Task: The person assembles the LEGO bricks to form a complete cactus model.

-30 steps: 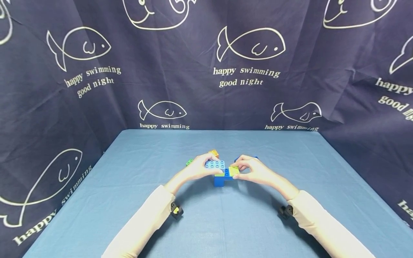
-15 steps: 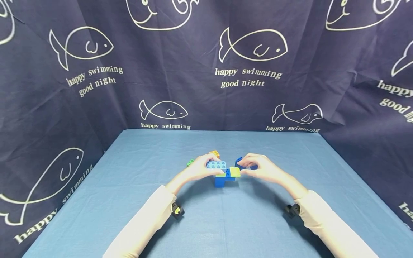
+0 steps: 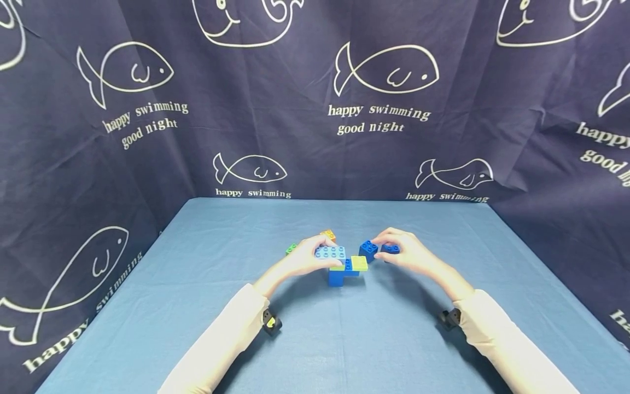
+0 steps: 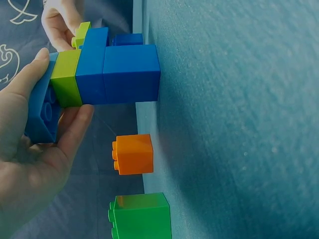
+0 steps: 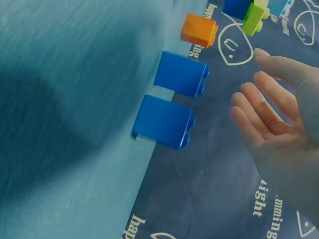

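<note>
In the head view my left hand grips a joined stack of toy building bricks, its thumb and fingers round the upper part. That stack has a light blue brick on top, a lime brick under it and blue bricks at the bottom. A thin lime piece sits on its right end. To the right of the stack, my right hand holds nothing, its fingers relaxed and apart over the table. Near its fingertips stand two loose blue bricks, one left and one right.
Behind the left hand stand an orange brick and a green brick, both partly hidden in the head view. Blue cloth covers the table. A dark curtain with fish drawings hangs along its back and sides.
My right hand has let go of the thin lime piece and moved right and away, over the loose blue bricks. The left hand keeps its hold on the stack.
</note>
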Action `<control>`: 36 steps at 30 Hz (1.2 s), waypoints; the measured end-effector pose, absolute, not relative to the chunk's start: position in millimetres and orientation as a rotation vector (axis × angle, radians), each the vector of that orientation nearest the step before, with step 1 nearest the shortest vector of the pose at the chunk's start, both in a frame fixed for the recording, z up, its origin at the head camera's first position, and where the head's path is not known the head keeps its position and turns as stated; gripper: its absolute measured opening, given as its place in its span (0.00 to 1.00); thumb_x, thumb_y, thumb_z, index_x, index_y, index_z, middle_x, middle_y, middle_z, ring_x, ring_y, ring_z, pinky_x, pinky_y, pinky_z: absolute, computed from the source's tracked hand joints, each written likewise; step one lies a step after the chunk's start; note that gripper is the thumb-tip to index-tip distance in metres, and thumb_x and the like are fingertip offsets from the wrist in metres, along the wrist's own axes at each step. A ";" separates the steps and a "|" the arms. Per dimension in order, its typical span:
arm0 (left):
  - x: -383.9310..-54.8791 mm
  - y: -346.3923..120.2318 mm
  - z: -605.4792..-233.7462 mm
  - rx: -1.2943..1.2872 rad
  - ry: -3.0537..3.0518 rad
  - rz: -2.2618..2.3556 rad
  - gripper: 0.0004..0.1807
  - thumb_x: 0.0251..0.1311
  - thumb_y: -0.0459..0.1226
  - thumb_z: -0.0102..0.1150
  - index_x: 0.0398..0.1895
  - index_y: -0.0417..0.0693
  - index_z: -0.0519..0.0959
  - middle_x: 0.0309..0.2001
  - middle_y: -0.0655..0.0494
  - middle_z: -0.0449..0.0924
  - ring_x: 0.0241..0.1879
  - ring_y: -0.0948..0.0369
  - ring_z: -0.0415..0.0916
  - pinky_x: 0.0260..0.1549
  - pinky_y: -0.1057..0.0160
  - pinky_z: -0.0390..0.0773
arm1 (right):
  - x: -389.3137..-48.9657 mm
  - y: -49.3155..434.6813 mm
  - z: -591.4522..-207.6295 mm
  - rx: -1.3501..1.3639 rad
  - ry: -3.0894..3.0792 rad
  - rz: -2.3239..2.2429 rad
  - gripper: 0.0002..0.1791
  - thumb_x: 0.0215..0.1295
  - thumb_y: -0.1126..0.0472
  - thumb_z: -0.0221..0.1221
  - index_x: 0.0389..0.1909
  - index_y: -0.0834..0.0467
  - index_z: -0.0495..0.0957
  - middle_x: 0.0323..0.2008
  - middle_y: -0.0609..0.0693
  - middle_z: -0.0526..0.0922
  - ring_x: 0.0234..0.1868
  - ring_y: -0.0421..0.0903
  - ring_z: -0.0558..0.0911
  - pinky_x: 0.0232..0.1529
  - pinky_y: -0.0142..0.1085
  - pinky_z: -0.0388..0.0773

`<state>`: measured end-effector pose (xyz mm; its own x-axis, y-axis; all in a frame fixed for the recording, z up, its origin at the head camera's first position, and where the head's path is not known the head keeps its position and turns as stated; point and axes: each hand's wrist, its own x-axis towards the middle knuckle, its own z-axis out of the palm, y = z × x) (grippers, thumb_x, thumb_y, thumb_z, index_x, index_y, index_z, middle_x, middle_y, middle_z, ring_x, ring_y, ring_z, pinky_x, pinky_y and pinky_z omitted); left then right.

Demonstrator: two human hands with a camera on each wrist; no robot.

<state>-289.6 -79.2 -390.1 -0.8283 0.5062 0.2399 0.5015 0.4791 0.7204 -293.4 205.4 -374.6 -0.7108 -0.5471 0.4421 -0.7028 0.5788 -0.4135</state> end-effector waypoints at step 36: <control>-289.9 -79.9 -391.2 0.897 2.676 1.321 0.20 0.49 0.48 0.69 0.44 0.54 0.78 0.42 0.59 0.78 0.39 0.64 0.73 0.37 0.67 0.73 | -316.3 234.1 -397.4 0.883 -2.718 0.758 0.27 0.51 0.63 0.68 0.52 0.69 0.75 0.47 0.63 0.78 0.50 0.61 0.78 0.51 0.54 0.72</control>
